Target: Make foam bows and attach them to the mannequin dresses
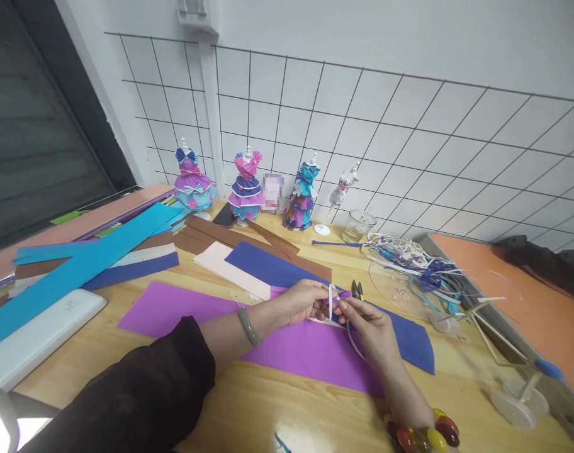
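My left hand (303,302), closed, and my right hand (369,321), also closed, meet near the middle over the table. Between their fingertips is a small purple piece (344,296) with a thin white strip (331,302) looped around it, held from both sides. A pale strand hangs down beside my right hand. Under the hands lie a long purple sheet (310,355) and a dark blue strip (410,336). Just behind my right hand, small black scissors or snips (357,290) show in part.
Dressed miniature mannequins (247,192) and a glass cup (359,225) stand along the back wall. Blue and brown strips and a white device (46,340) lie at left. Tangled ribbons (405,258) and clear stands (518,402) are at right.
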A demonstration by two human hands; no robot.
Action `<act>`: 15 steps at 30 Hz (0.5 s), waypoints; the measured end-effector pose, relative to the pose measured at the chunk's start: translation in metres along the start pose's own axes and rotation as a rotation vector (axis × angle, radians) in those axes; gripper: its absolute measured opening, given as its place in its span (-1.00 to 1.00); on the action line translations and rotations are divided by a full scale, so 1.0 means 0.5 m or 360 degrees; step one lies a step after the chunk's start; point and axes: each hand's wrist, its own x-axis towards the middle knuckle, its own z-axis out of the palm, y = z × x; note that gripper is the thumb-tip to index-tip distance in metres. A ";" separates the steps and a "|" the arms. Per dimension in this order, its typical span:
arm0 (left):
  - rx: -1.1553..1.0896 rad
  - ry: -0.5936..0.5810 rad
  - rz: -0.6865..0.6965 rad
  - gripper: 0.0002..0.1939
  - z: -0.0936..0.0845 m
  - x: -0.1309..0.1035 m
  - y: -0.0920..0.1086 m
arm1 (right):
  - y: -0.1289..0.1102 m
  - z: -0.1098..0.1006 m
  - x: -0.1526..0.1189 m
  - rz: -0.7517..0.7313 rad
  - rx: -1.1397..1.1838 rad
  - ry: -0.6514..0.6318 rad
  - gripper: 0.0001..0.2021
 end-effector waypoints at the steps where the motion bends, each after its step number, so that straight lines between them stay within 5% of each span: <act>1: -0.0001 -0.0007 -0.0014 -0.75 -0.001 0.000 0.002 | 0.002 -0.001 0.000 -0.0007 -0.0014 0.0006 -0.84; 15: -0.0113 0.0068 -0.0272 -0.77 -0.001 -0.003 0.016 | -0.003 0.001 0.000 -0.0082 -0.0110 -0.0027 -0.80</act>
